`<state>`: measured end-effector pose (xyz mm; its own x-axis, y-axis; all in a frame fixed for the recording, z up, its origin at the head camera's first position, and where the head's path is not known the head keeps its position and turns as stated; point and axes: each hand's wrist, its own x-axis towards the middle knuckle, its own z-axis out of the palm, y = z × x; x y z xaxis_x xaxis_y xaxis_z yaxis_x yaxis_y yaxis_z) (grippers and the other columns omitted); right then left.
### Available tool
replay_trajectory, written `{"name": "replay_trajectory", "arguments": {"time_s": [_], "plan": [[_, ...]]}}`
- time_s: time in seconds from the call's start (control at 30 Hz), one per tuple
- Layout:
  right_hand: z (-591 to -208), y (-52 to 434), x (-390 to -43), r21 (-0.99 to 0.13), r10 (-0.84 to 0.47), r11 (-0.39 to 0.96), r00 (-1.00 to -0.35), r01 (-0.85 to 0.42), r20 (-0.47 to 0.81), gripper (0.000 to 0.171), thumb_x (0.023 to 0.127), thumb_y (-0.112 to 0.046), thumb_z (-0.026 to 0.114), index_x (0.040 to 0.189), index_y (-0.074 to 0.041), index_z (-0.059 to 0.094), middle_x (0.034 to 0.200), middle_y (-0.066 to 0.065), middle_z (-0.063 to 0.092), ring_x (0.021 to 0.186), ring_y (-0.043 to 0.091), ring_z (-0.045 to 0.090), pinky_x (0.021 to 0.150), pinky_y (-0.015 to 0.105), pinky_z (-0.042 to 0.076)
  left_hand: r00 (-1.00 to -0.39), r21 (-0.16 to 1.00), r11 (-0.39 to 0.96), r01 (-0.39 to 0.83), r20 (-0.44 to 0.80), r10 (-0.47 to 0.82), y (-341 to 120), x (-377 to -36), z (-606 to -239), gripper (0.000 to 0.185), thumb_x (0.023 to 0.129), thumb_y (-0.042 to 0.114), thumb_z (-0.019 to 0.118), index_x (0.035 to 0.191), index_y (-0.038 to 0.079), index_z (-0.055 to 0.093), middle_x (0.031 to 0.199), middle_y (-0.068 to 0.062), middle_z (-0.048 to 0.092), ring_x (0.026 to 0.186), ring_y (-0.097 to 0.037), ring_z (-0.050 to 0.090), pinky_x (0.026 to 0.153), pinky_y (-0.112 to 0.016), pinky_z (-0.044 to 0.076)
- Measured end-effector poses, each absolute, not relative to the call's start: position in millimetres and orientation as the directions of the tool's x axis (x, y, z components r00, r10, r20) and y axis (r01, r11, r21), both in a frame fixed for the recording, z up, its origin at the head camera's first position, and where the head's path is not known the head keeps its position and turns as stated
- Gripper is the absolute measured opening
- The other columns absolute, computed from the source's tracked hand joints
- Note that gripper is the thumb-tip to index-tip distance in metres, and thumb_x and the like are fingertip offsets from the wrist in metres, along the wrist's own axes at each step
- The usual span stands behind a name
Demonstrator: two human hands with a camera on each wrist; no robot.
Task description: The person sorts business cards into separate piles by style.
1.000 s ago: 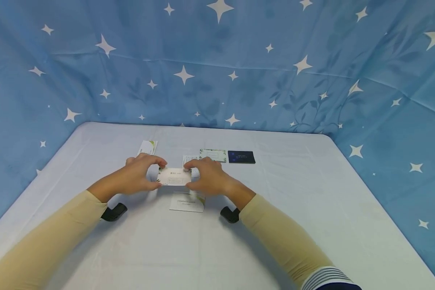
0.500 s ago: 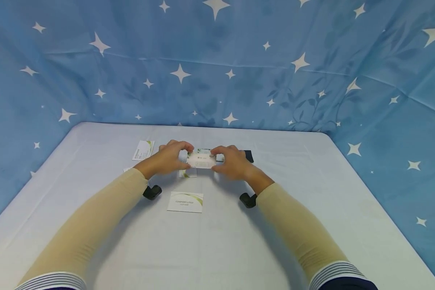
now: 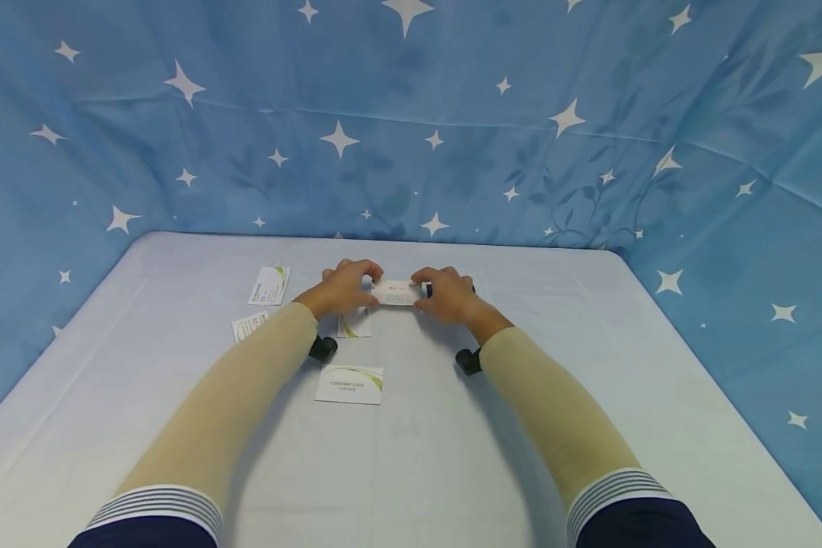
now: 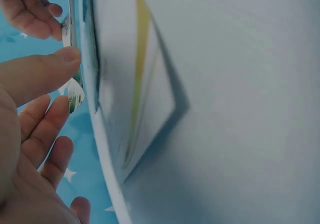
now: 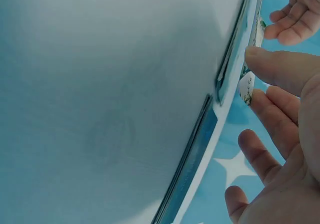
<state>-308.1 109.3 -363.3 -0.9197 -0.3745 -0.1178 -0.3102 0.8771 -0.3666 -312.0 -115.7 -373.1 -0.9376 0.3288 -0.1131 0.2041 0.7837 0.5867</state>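
Observation:
A white business card with a leafy print is held level between both hands near the table's far side. My left hand pinches its left end between thumb and fingertips. At the other end, my right hand pinches it the same way. Seen edge-on in the right wrist view, the card is close over a pile of cards on the table. A dark card pile lies beside that one, mostly hidden by my right hand in the head view.
A "COMPANY LOGO" card lies nearer on the white tablecloth. Another green-striped card is partly under my left hand. Two white cards, one farther and one nearer, lie left. A blue star-patterned curtain hangs behind.
Both hands have carried the white card away from me and to the right, from over the middle cards to the pile at the back. Their pinch on it has stayed.

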Motion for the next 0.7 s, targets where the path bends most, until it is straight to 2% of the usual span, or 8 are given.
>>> {"name": "replay_trajectory", "arguments": {"time_s": [0.23,0.43,0.7], "plan": [[-369.5,107.4,-317.0,-0.331,-0.354,0.897,-0.925,-0.292,-0.142,0.051,0.095,-0.029,0.069,0.143,-0.021,0.055,0.138,0.007,0.056,0.131,0.03,0.04,0.102,0.053,0.028,-0.944,0.582,0.797,0.16,-0.146,0.296,-110.9,-317.4,-377.8,0.05,0.09,0.02,0.076,0.135,0.016,0.055,0.137,-0.003,0.053,0.121,-0.029,0.036,0.099,-0.049,0.025],[-372.7,105.2,-318.9,-0.336,-0.335,0.903,-0.929,-0.269,-0.157,0.051,0.094,-0.029,0.07,0.142,-0.021,0.056,0.135,0.008,0.058,0.128,0.03,0.041,0.101,0.051,0.029,-0.937,0.531,0.827,0.185,-0.159,0.311,-107.9,-319.5,-376.6,0.05,0.091,0.02,0.076,0.136,0.015,0.055,0.138,-0.004,0.053,0.125,-0.027,0.035,0.1,-0.049,0.021],[-374.0,105.2,-322.6,-0.319,-0.316,0.914,-0.931,-0.249,-0.18,0.055,0.094,-0.031,0.07,0.145,-0.022,0.053,0.14,0.01,0.055,0.133,0.032,0.037,0.102,0.056,0.029,-0.932,0.489,0.857,0.166,-0.205,0.298,-106.7,-321.2,-373.7,0.056,0.092,0.023,0.075,0.143,0.016,0.052,0.142,-0.004,0.053,0.128,-0.026,0.036,0.101,-0.05,0.021]]}}
